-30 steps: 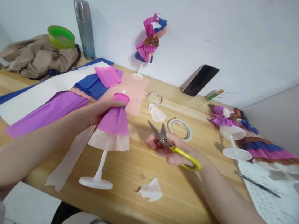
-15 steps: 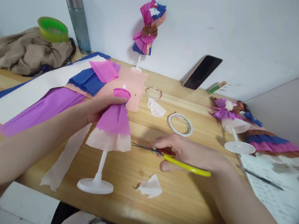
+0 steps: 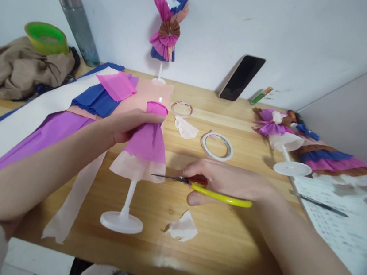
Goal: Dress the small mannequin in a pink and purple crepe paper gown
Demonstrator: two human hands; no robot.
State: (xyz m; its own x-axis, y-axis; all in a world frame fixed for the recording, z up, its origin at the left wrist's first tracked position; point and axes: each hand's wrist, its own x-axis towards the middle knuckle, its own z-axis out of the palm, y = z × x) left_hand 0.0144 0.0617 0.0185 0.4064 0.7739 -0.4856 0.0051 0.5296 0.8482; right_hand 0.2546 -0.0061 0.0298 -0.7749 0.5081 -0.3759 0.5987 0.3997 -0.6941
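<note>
My left hand [image 3: 134,125] is closed around the waist of a small mannequin [image 3: 122,221] on a white round-based stand. It wears a magenta and pale pink crepe paper dress [image 3: 147,146]. In my right hand [image 3: 210,176] are scissors [image 3: 219,196] with yellow and red handles. Their dark blades point left and lie across the pale hem at its lower right; whether paper is between them I cannot tell. A pale paper scrap [image 3: 184,227] lies below my right hand, and a pale paper strip [image 3: 77,200] lies under my left forearm.
A tape roll [image 3: 217,146] and a clear ring [image 3: 182,109] lie beyond my right hand. Coloured crepe sheets [image 3: 39,137] spread at left. A dressed mannequin [image 3: 167,33] stands at the back, near a leaning phone [image 3: 242,78]. More paper dresses [image 3: 285,141] and written paper [image 3: 322,230] are at right.
The view has shifted slightly, so the background sits further left. My right hand has brought the scissors left, and the blade tips now overlap the dress hem. My left hand still holds the mannequin.
</note>
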